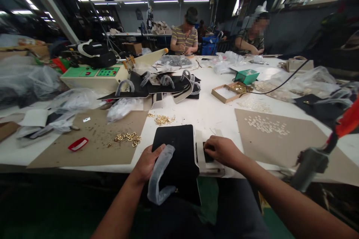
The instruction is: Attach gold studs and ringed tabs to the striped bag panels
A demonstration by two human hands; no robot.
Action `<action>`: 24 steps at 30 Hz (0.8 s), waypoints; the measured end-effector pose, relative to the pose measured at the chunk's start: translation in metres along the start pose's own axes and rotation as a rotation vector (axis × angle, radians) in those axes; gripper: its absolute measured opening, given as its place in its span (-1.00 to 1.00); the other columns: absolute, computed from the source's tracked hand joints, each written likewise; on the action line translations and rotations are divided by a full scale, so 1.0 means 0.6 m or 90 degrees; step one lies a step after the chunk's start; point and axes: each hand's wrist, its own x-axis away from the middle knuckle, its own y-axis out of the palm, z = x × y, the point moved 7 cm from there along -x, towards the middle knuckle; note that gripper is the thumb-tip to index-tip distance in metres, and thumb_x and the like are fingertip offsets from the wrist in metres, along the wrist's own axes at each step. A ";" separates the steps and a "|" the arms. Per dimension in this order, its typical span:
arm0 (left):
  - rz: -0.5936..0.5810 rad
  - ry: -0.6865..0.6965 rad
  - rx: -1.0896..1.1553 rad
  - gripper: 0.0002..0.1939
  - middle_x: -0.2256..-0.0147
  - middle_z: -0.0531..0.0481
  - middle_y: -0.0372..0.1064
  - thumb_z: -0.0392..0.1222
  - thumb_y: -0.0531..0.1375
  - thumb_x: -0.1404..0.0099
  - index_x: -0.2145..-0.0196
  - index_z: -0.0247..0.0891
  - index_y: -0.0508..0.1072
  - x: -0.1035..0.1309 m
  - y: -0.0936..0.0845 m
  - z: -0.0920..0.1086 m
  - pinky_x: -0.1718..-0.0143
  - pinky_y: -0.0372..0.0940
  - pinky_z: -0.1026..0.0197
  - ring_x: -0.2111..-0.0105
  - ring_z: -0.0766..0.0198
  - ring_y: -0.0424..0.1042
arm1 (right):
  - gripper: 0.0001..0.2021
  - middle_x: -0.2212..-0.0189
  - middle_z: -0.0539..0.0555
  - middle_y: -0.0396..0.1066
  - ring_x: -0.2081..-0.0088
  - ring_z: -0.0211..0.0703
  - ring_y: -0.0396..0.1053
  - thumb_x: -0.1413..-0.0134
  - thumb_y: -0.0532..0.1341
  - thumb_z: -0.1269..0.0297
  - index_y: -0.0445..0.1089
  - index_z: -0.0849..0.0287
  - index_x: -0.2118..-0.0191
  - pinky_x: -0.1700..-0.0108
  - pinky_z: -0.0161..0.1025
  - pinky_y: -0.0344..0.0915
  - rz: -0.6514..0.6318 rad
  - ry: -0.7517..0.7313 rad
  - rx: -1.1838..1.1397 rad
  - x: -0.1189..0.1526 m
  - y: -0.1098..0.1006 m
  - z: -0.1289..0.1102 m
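Observation:
My left hand (149,162) is closed on the left edge of a black bag panel (181,157), thumb on top. A handle wrapped in clear plastic (159,179) arches from the panel beside that hand. The panel's lower part hangs over the table's front edge. Just right of the panel, my right hand (221,150) has its fingers curled together over a small dark piece (208,157) among pale strips. What those fingers pinch, if anything, is hidden. Gold hardware pieces (164,120) lie in a small pile beyond the panel.
More black panels with wrapped handles (168,84) are heaped behind. Gold links (129,138) and a red tray (78,144) lie on the left board. White rings (266,125) cover part of the right board. A grey tool (311,166) stands at right. Two people sit across the table.

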 end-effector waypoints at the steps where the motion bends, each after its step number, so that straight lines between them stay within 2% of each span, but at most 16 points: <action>1: -0.006 -0.003 0.006 -0.49 0.45 -0.06 0.57 0.11 0.50 -0.03 0.23 -0.34 0.58 0.000 0.002 -0.001 0.33 0.42 0.13 0.42 0.09 0.52 | -0.88 0.26 0.00 0.51 0.24 -0.12 0.44 -0.16 0.28 0.38 0.58 0.05 0.27 0.20 -0.26 0.22 -0.011 0.014 -0.013 -0.004 0.002 0.003; 7: -0.054 0.047 0.002 -0.55 0.44 -0.04 0.57 0.15 0.46 -0.11 0.29 -0.33 0.60 0.007 0.001 0.004 0.26 0.44 0.15 0.41 0.12 0.52 | -0.85 0.29 0.01 0.56 0.26 -0.07 0.47 -0.07 0.27 0.33 0.61 0.05 0.27 0.23 -0.26 0.31 -0.047 0.026 -0.073 -0.010 0.012 0.007; 10: -0.095 0.071 0.026 -0.56 0.34 -0.07 0.61 0.13 0.41 -0.21 0.19 -0.34 0.62 0.019 0.000 0.000 0.17 0.43 0.14 0.34 0.12 0.55 | -0.78 0.27 0.03 0.58 0.24 -0.01 0.50 -0.13 0.20 0.19 0.62 0.01 0.26 0.18 -0.20 0.36 -0.078 0.032 -0.151 -0.004 0.029 0.015; 15: -0.131 0.136 0.045 -0.46 0.18 -0.17 0.62 0.11 0.37 -0.27 -0.02 -0.38 0.59 0.027 -0.003 -0.001 0.06 0.41 0.08 0.18 0.03 0.58 | -0.76 0.34 0.06 0.59 0.25 0.12 0.51 -0.01 0.22 0.02 0.60 -0.04 0.36 0.16 -0.09 0.39 -0.125 0.065 -0.195 -0.013 0.061 0.039; 21: -0.128 0.162 0.034 -0.43 0.14 -0.19 0.61 0.13 0.37 -0.26 -0.03 -0.40 0.60 0.043 -0.001 0.009 -0.06 0.39 0.00 0.10 -0.05 0.58 | -0.82 0.41 0.06 0.58 0.31 0.15 0.52 0.05 0.27 0.00 0.57 -0.11 0.45 0.23 -0.06 0.40 -0.148 0.102 -0.193 -0.012 0.075 0.049; 24: -0.145 0.182 0.038 -0.46 0.12 -0.20 0.61 0.10 0.35 -0.30 -0.05 -0.39 0.59 0.047 0.002 0.016 -0.07 0.38 0.00 0.08 -0.04 0.57 | -0.79 0.35 0.06 0.61 0.27 0.15 0.54 0.05 0.27 -0.06 0.60 -0.14 0.41 0.19 -0.08 0.44 -0.156 0.106 -0.193 -0.009 0.076 0.049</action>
